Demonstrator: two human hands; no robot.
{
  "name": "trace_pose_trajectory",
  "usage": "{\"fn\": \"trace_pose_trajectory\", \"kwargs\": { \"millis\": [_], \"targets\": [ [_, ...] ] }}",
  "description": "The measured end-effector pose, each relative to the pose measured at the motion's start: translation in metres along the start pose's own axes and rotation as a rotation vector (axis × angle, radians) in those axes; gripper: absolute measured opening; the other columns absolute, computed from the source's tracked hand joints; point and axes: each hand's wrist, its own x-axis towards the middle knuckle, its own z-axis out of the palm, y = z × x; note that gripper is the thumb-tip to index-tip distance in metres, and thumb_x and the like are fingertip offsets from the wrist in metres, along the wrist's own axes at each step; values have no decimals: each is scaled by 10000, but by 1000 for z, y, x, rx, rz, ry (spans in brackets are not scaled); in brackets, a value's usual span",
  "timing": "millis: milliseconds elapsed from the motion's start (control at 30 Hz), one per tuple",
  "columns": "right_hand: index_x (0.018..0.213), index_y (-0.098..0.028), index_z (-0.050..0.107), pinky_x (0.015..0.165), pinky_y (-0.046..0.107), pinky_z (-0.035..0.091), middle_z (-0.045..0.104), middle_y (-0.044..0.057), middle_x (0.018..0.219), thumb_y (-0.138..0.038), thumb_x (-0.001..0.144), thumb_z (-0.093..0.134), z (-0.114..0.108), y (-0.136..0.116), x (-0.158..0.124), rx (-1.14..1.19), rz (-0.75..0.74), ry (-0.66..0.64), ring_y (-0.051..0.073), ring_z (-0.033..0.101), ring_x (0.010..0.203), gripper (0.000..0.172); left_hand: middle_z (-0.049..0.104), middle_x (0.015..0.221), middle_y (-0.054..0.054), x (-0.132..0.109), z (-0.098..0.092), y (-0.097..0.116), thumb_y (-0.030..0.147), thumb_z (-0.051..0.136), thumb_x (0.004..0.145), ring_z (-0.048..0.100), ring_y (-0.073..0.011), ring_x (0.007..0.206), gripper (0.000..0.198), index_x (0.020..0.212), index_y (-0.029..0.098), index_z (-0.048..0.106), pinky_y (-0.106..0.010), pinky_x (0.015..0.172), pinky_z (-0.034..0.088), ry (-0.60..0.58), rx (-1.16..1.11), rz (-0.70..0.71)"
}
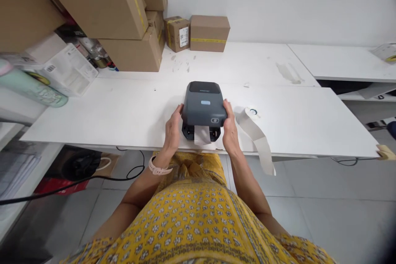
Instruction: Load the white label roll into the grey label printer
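A dark grey label printer (203, 107) sits near the front edge of a white table (123, 111), with a strip of white paper (202, 135) coming out of its front slot. My left hand (172, 131) presses against the printer's left side, fingers closed along it. On the opposite side my right hand (230, 128) grips the printer the same way. A loose roll of white label paper (256, 132) lies just right of my right hand, its tail hanging over the table edge.
Cardboard boxes (123, 16) are stacked at the back left, with two small boxes (198, 32) against the wall. Packaged goods and a green bottle (34, 88) lie at the left. A black cable (93, 177) runs across the floor under the table. A second white table (343, 62) stands at the right.
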Motion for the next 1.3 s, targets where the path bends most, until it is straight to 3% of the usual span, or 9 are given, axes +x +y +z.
{"fn": "trace_pose_trajectory", "kwargs": {
  "millis": [200,433,567,633,767,867,967,1100,1300],
  "targets": [
    [1583,-381,217,1253,532,266,317,35,1630,-711,985,172,6,-14,87,-53,-193,126,251,275,1543,684,687,1304,-102,51,5,-11,504,510,945,617,-232,1268,453,1273,212,624,-428,1120,439,130,-6,61],
    [1587,-364,134,1208,539,330,401,87,1550,-702,990,239,11,-9,184,-51,-179,165,251,391,1478,695,659,1221,-145,62,13,-48,329,658,793,638,-245,1025,510,1273,165,607,-429,943,501,37,290,-109],
    [1572,-350,200,1242,538,255,330,61,1606,-683,948,437,6,-12,185,-52,-274,238,275,245,1545,746,648,1194,-135,61,14,-43,343,666,787,633,-246,946,543,1299,175,603,-418,888,502,-15,439,-131],
    [1528,-329,330,1227,540,280,413,58,1559,-629,974,422,4,-14,164,-76,-337,251,285,310,1514,636,649,1177,-137,63,13,-37,351,649,801,640,-260,935,542,1310,171,599,-428,879,502,-51,515,-137],
    [1194,-257,673,1102,501,432,740,72,1126,-465,1010,405,6,-2,117,-348,-316,-209,273,679,1092,386,651,1192,-147,66,12,-27,373,632,818,649,-294,1026,545,1319,164,590,-426,908,497,-115,658,-125],
    [1157,-208,690,1164,501,345,775,85,1054,-313,1012,385,13,11,102,-611,-259,-616,261,707,1037,354,668,1217,-132,70,10,-18,384,623,822,651,-301,1093,542,1324,182,586,-405,920,501,-175,813,-114],
    [1237,-153,644,1221,512,220,750,127,1156,-254,1026,311,19,15,103,-757,-232,-842,265,665,1169,407,720,1155,-105,72,9,-10,428,586,849,670,-307,1090,516,1315,208,592,-397,907,511,-249,980,-127],
    [1274,-153,612,1227,579,108,726,138,1228,-277,1032,296,21,14,109,-752,-190,-977,291,636,1233,417,745,1122,-127,73,9,-5,456,509,901,687,-329,1073,475,1280,187,603,-401,873,522,-321,1121,-109],
    [1347,-179,567,1210,615,127,752,88,1060,-346,950,526,9,15,114,-577,-144,-1000,287,672,1115,433,742,1127,-149,74,7,-3,215,400,923,689,-309,1085,342,1173,146,622,-380,885,513,-424,1218,-22]
  ]
}}
